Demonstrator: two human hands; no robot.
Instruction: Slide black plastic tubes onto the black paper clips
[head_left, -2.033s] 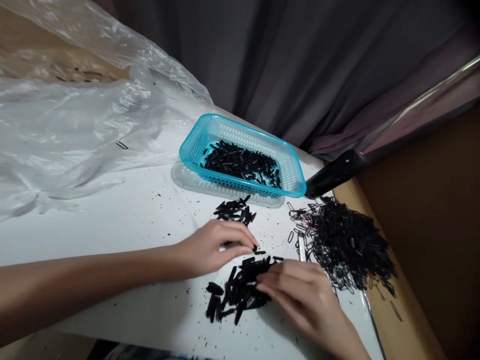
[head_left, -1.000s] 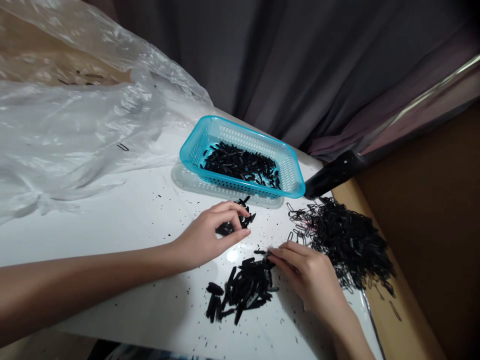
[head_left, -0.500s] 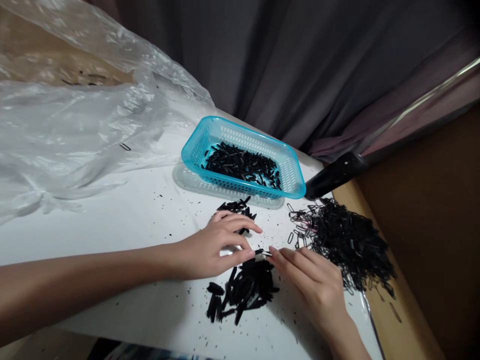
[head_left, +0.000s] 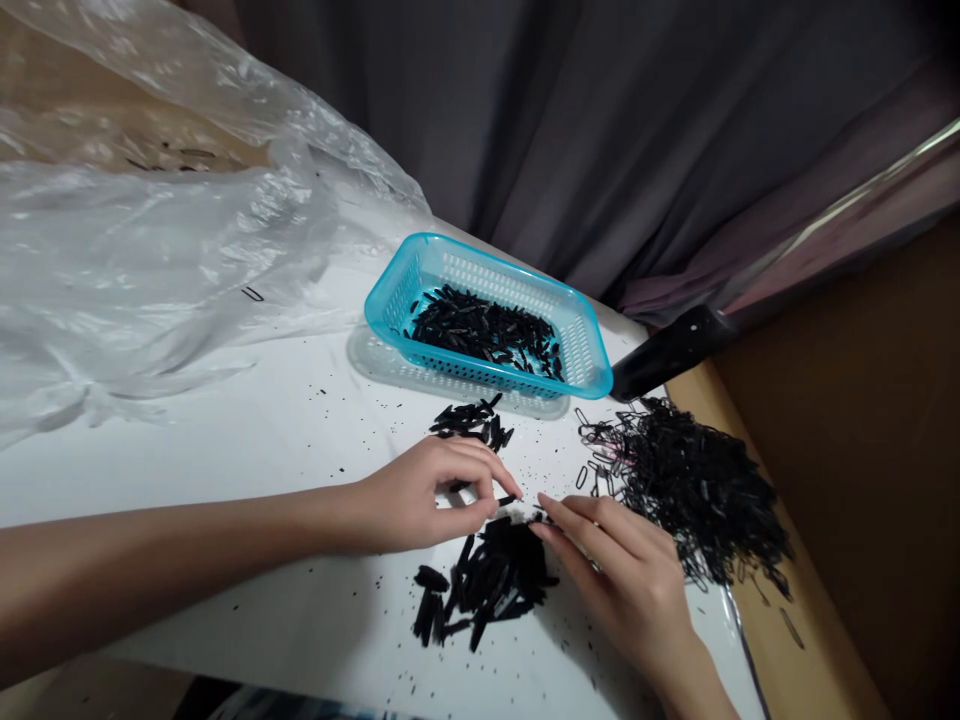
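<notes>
My left hand [head_left: 454, 490] pinches a small black stick-like piece [head_left: 507, 501] between thumb and fingertips. Just across from it, my right hand [head_left: 619, 560] has its thumb and fingers drawn together; a dark bit shows between them, too small to make out. Right below both hands lies a heap of short black sticks [head_left: 499, 575]. A smaller group of slim black pieces [head_left: 472, 420] lies behind my left hand. To the right is a big tangled pile of thin black loops [head_left: 697, 490], like wire clips.
Behind the hands stands a blue perforated basket [head_left: 397, 285] holding many black pieces. A black-handled tool [head_left: 667, 350] rests beside it. Clear plastic sheeting [head_left: 187, 240] covers the left side, and a dark curtain [head_left: 525, 130] hangs at the back. Black crumbs dot the white tabletop [head_left: 247, 430].
The fingertips of my two hands have moved apart a little. My left hand now holds the black piece by itself, and its fingers have curled in.
</notes>
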